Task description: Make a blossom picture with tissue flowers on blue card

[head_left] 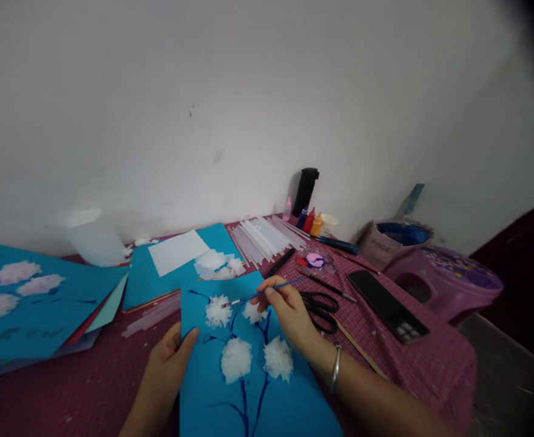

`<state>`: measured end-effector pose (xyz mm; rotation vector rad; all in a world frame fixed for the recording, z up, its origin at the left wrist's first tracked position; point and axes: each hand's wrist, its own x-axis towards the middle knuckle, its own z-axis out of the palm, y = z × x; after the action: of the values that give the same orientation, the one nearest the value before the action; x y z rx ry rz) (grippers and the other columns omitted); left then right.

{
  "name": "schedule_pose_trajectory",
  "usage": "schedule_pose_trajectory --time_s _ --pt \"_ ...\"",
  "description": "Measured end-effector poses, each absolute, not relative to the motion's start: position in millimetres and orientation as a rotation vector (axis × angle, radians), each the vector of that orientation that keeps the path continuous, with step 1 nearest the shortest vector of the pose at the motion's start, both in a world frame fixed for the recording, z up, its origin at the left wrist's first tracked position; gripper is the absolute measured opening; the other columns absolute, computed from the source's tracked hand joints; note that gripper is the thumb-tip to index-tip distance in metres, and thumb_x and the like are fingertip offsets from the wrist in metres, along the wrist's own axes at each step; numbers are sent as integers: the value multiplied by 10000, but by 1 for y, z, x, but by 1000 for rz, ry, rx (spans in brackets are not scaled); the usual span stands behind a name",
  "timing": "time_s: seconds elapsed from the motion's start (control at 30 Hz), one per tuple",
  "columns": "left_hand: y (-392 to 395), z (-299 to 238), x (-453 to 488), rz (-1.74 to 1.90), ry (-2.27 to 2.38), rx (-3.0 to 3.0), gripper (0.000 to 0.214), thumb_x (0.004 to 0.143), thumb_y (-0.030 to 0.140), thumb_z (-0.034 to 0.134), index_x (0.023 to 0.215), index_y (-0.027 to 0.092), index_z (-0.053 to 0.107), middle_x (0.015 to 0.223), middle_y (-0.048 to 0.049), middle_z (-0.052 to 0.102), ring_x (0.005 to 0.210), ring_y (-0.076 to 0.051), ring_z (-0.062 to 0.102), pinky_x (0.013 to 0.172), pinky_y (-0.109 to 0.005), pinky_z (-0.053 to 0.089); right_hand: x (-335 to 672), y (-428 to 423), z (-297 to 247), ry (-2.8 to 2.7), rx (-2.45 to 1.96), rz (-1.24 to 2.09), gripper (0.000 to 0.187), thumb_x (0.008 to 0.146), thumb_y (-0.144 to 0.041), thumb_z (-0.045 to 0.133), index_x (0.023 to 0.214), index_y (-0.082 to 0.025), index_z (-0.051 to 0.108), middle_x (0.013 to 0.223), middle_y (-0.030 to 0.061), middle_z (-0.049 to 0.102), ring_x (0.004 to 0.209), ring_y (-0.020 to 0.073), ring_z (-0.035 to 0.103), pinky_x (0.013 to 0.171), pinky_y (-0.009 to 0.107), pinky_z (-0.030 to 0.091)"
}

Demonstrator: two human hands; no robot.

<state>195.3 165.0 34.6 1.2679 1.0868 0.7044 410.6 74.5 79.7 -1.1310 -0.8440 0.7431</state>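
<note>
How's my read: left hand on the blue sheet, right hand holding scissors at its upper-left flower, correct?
Not quite. The head view shows the right hand holding a paintbrush at the upper-left flower; the scissors lie on the table. The left hand is on the blue sheet.

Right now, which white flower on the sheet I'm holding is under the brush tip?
The upper-left flower: the tip of the brush lies over it, while the other three flowers sit away from the tip.
</note>
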Motion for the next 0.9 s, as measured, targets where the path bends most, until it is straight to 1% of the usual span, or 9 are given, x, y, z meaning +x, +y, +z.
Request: schedule_pose_trajectory --time_s 0.17,0.33,0.47,0.67,0.77,0.9 --pt "160 33 195 741 1102 1259 625 573 641 773 990 190 656 753 -18 709 670 -247 663 580 -317 567 414 75 76 -851 -1133 713 165 848 -353 560 839 -197 614 683 16 691 608 143 613 612 262 477" --pt "162 29 195 751 1111 1185 668 509 649 812 987 206 666 864 -35 740 751 -270 684 648 -340 596 414 77 71 -848 -1122 735 175 852 -364 568 857 -196 617 703 24 702 620 143 619 624 264 481" --pt "163 24 192 745 1074 1117 619 537 616 826 996 235 661 899 -23 745 781 -270 696 654 -327 599 414 80 67 -829 -1139 774 188 838 -375 588 859 -191 620 702 26 702 616 139 610 612 256 475" --pt "159 34 196 752 1146 1101 670 437 628 856 940 218 689 855 -28 747 746 -280 692 621 -341 604 413 82 66 -814 -1122 827 219 843 -398 576 900 -191 621 734 30 712 626 138 611 628 263 473" --pt "158 37 197 766 1131 1108 647 448 609 856 938 216 701 847 -26 748 732 -272 692 624 -339 604 412 83 64 -825 -1155 876 247 825 -419 589 901 -188 629 748 36 716 613 140 607 608 264 462" --pt "160 33 197 766 1105 1104 622 490 587 850 970 223 695 863 -24 745 771 -272 697 655 -336 601 412 84 63 -810 -1142 898 272 813 -439 600 906 -186 637 749 36 714 616 143 611 622 273 464"
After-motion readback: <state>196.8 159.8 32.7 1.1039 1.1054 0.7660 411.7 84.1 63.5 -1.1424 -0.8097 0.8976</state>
